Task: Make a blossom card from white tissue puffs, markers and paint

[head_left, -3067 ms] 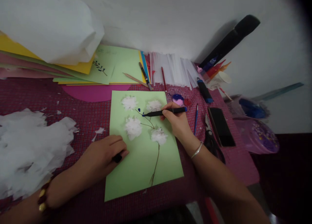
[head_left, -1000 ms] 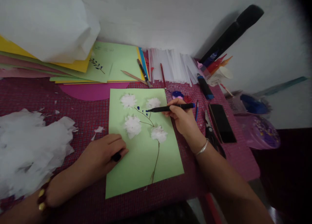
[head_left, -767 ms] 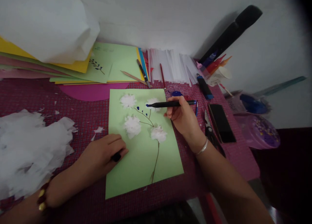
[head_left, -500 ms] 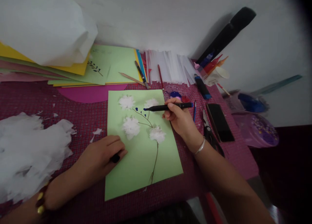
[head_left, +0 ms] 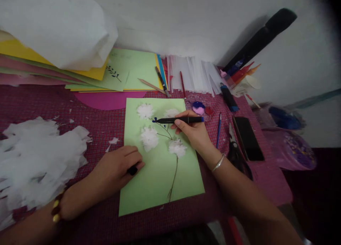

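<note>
My right hand (head_left: 190, 129) grips a black marker (head_left: 178, 120) with a blue end. Its tip touches the light green paper (head_left: 149, 181) near the upper left of a drawn branch, beside small dark blue leaf marks. Four-fold detail aside, several white tissue-paper flowers (head_left: 149, 138) sit on the sheet, along with thin brown stems (head_left: 173, 177). My left hand (head_left: 125, 166) rests on the sheet's left edge. Its fingers are curled round a small black marker cap (head_left: 132, 170).
Crumpled white tissue paper (head_left: 45, 159) lies at the left. Coloured sheets (head_left: 133, 67) are stacked at the back, with pencils on them. A paint palette (head_left: 198, 108), a blue brush (head_left: 218, 129), scissors (head_left: 236, 150) and a phone (head_left: 248, 138) lie to the right.
The marker in my right hand has moved left to the blue marks at the branch end. The whole view has shifted slightly; my left hand stays on the paper.
</note>
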The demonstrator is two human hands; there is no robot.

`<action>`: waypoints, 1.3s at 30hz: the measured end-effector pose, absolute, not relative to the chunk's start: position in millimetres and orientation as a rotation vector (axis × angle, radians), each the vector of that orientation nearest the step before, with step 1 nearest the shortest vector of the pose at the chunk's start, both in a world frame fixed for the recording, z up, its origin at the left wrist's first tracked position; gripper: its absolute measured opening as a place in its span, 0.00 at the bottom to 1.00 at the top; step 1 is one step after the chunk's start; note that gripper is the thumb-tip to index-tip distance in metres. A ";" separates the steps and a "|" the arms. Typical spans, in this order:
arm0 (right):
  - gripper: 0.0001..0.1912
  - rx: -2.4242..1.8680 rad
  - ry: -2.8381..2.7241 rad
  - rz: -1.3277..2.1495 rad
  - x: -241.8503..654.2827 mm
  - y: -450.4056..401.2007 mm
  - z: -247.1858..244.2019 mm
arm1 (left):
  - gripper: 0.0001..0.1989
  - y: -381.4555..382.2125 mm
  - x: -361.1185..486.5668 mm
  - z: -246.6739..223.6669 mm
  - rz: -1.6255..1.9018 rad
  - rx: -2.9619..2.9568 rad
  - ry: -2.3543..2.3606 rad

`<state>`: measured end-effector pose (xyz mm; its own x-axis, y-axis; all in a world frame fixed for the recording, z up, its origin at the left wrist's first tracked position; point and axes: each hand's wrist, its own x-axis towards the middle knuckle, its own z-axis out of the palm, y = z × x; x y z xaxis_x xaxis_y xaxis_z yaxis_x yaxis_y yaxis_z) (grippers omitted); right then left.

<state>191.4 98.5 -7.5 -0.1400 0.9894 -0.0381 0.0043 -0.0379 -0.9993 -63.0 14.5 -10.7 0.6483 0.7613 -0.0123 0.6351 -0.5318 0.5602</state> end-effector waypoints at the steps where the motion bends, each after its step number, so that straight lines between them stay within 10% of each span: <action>1: 0.10 -1.170 -1.300 1.346 190.7 98.5 -7.5 | 0.09 14.3 -63.0 -11.0 0.317 2.344 1.086; 39: 0.07 -1.217 -1.408 1.315 185.3 98.9 -4.9 | 0.13 15.9 -60.4 -10.3 0.306 2.340 1.123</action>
